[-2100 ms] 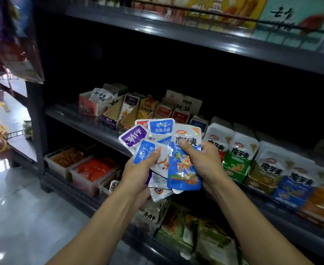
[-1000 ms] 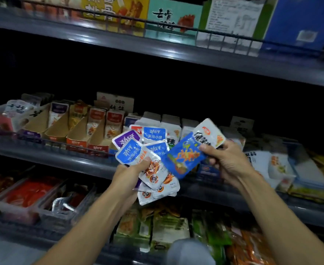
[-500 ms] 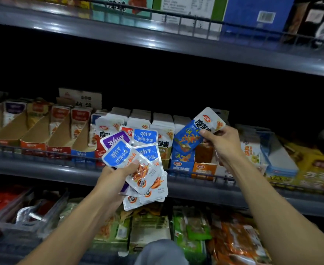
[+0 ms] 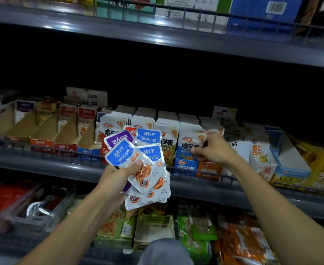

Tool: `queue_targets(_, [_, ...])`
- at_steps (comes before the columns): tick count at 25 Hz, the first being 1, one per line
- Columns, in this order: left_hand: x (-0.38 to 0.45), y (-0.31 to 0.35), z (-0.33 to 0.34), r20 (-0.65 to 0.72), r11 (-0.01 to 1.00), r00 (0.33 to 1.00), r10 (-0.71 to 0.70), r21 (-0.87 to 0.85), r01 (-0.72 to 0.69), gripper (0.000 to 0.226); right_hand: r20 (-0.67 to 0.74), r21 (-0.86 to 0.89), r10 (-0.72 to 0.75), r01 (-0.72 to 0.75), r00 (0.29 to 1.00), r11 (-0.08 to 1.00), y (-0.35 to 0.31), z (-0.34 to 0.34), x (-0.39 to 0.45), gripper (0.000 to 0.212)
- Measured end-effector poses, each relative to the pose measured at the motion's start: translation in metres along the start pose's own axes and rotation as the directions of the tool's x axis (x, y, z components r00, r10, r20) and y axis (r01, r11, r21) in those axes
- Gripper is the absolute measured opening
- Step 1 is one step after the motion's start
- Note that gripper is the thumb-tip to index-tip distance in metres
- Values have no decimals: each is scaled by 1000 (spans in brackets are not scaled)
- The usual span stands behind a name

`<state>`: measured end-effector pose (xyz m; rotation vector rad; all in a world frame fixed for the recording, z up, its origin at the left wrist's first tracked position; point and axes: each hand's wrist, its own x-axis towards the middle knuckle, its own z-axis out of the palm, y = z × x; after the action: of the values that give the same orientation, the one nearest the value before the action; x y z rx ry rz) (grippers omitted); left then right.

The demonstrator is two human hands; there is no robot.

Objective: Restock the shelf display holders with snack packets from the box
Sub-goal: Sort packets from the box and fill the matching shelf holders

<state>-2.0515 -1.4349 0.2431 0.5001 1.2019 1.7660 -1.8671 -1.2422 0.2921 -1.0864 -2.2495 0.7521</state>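
Note:
My left hand (image 4: 117,180) grips a fanned bunch of small snack packets (image 4: 147,169), blue, purple and red tops with white bottoms, held in front of the middle shelf. My right hand (image 4: 214,150) reaches to the shelf and pinches a blue-and-white packet (image 4: 188,148) by its right edge. That packet stands upright at the front of the row in the blue display holder (image 4: 185,166). Rows of similar white packets fill the neighbouring holders.
To the left, angled cardboard holders (image 4: 42,134) stand partly empty behind the wire rail (image 4: 42,150). The upper shelf (image 4: 157,39) hangs overhead with boxes on it. Bagged snacks (image 4: 195,226) and plastic tubs (image 4: 14,203) fill the lower shelf. A knee (image 4: 165,251) shows at the bottom.
My right hand has carried the blue-and-white packet down from the air into the front of the blue holder's row. The left hand's bunch has stayed about level.

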Motion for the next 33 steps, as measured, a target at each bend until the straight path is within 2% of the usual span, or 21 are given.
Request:
queue_targets(4, [-4, 1, -2, 52, 1000, 999, -7, -20, 8, 32, -27, 116, 146, -142, 989, 983, -2, 4, -7, 13])
queue_targets(6, [-7, 2, -3, 65, 999, 998, -11, -32, 13, 30, -195, 34, 111, -107, 974, 994, -6, 1, -14, 23])
queue_targets(8, [-9, 5, -7, 81, 999, 997, -4, -53, 9, 27, -447, -17, -22, 16, 894, 1000, -21, 1, -29, 20])
queue_targets(9, [-10, 6, -8, 84, 998, 996, 0, -68, 6, 27, -486, -14, -84, 88, 870, 996, -32, 5, -37, 16])
queue_targets(11, [-11, 9, -14, 81, 995, 997, 5, -100, 3, 29, -370, 31, -127, 149, 920, 988, -58, 27, -53, 20])
queue_targets(13, [-14, 14, -21, 91, 992, 996, 19, -125, -8, 30, -136, 95, -88, 101, 987, 990, -84, 60, -64, 30])
queue_targets(15, [-16, 19, -32, 97, 988, 994, 49, -151, -34, 28, 13, 193, -63, 59, 998, 979, -105, 87, -67, 37])
queue_targets(17, [-17, 28, -48, 83, 980, 992, 90, -183, -74, 28, 69, 332, -82, 55, 994, 942, -124, 103, -63, 27])
queue_targets(21, [-15, 47, -88, 15, 965, 988, 153, -220, -146, 30, 41, 451, -84, 56, 996, 891, -155, 138, -49, 4])
queue_targets(24, [-10, 58, -118, -117, 958, 975, 188, -198, -209, 32, -9, 505, -56, 53, 998, 861, -175, 173, -40, 12])
queue_targets(27, [-4, 64, -143, -213, 950, 952, 219, -178, -258, 32, 0, 585, 32, -26, 999, 811, -192, 205, -32, 12])
queue_targets(31, [1, 69, -165, -273, 931, 928, 255, -190, -312, 29, -26, 723, 170, -99, 985, 683, -212, 237, -23, 7])
queue_targets(33, [2, 71, -174, -267, 929, 922, 281, -167, -331, 33, -12, 703, 170, -113, 985, 702, -222, 249, -23, 7])
